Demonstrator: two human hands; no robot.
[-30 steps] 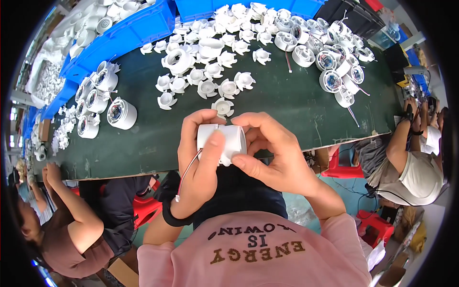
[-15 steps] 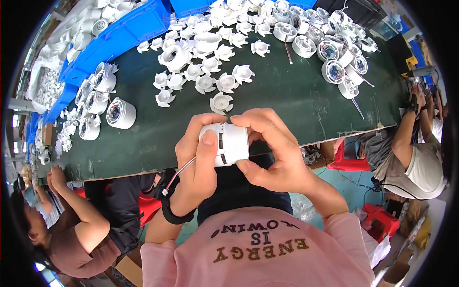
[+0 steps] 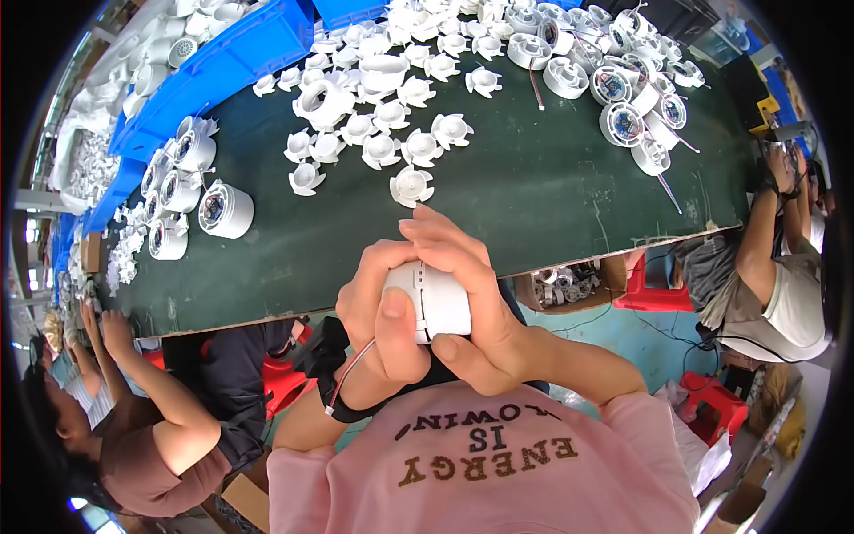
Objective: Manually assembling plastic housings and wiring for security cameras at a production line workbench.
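Between both hands is a white cylindrical fan housing [image 3: 442,307], held up close to my chest just off the table's near edge. My left hand [image 3: 384,311] is closed round its left end, thumb pressed on the side. My right hand [image 3: 476,311] wraps the right end, fingers over the top and thumb beneath. A narrow seam runs round the housing. From under my left hand hangs a thin wire [image 3: 354,367] with a small white plug. Beyond my fingertips, a white fan impeller [image 3: 412,186] lies on the green table [image 3: 302,233].
Several white impellers [image 3: 381,149] lie scattered at the table's middle. Housings with circuit boards [image 3: 622,123] pile up at right, and more housings [image 3: 226,210] stand at left. Blue bins [image 3: 240,58] line the far side. People [image 3: 151,418] sit on both sides. A carton [image 3: 569,287] sits below the edge.
Both hands have brought the housing closer to my chest. My right hand's fingers now reach over its top, and the dark gaps along the seam have narrowed.
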